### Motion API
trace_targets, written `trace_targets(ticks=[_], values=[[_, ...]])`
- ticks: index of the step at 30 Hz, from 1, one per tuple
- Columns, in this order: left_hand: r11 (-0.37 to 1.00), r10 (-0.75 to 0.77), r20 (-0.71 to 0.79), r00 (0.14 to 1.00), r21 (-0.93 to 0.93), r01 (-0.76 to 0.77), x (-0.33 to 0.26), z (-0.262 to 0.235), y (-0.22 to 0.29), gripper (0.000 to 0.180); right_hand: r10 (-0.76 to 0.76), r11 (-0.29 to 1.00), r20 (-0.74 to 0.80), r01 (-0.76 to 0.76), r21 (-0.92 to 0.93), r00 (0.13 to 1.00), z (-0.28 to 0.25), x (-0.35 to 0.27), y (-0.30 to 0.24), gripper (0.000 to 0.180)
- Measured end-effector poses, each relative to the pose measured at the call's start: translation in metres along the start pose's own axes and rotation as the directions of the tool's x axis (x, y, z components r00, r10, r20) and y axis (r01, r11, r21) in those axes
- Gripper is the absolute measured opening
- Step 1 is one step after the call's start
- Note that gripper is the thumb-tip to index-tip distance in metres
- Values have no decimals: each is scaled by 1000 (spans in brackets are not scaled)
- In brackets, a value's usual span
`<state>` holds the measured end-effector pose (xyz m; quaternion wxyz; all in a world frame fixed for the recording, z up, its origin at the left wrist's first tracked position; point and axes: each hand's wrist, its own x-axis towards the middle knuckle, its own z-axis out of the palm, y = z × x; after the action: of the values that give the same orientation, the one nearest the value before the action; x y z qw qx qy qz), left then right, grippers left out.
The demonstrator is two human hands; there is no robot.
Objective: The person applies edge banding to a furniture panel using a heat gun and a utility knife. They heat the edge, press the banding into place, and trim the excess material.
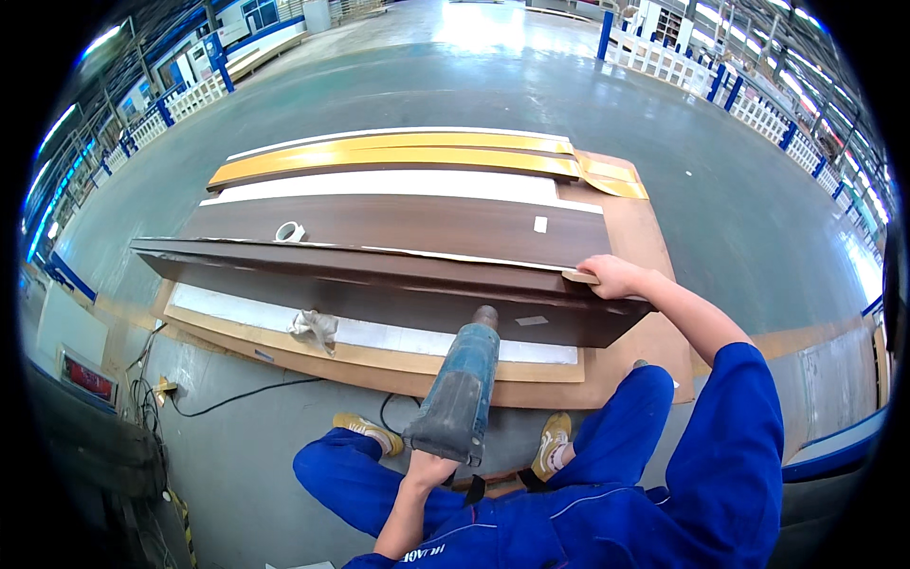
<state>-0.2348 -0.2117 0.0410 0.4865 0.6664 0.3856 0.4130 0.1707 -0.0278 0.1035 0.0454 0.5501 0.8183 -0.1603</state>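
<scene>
My left hand (431, 469) is closed round the handle of a teal heat gun (469, 370). Its metal nozzle points away from me at a long dark brown panel (408, 296), which stands on edge. At that panel's right end, my right hand (614, 276) grips a small flat light-coloured strip (580, 278), like a wooden scraper, pressed along the top edge. Whitish edging runs along part of this edge. Behind it lies a flat brown board (455, 216) with a roll of white tape (289, 231) on it. Most of the left fingers are hidden behind the gun.
Yellow-faced strips (379, 156) lie at the back of the stack on a tan base sheet (654, 256). A crumpled pale cloth (315, 327) rests near its front edge. Black cable (237, 396) crosses the floor at left. White fences (654, 55) with blue posts stand far off.
</scene>
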Motion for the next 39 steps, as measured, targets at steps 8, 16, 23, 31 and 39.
trace_targets(ticks=[8, 16, 23, 31, 39], values=[[999, -46, -75, 996, -17, 45, -14, 2, -22, 25, -74, 997, -42, 74, 14, 996, 12, 46, -42, 37], [967, -68, -138, 988, -252, 32, -5, -3, -40, 7, -41, 999, -4, 41, -14, 999, 4, 45, -45, 42], [989, -22, -124, 992, -148, 4, -18, -30, -53, 18, -44, 999, 20, 45, -22, 999, 6, 104, -93, 44], [989, -134, -32, 991, -61, 132, -16, -65, -64, 38, -16, 998, 17, 15, 54, 1000, 6, 105, -102, 39], [985, 1, 208, 978, 166, -36, 7, -132, -76, 41, 48, 998, 77, -52, 48, 996, -6, 98, -111, 45]])
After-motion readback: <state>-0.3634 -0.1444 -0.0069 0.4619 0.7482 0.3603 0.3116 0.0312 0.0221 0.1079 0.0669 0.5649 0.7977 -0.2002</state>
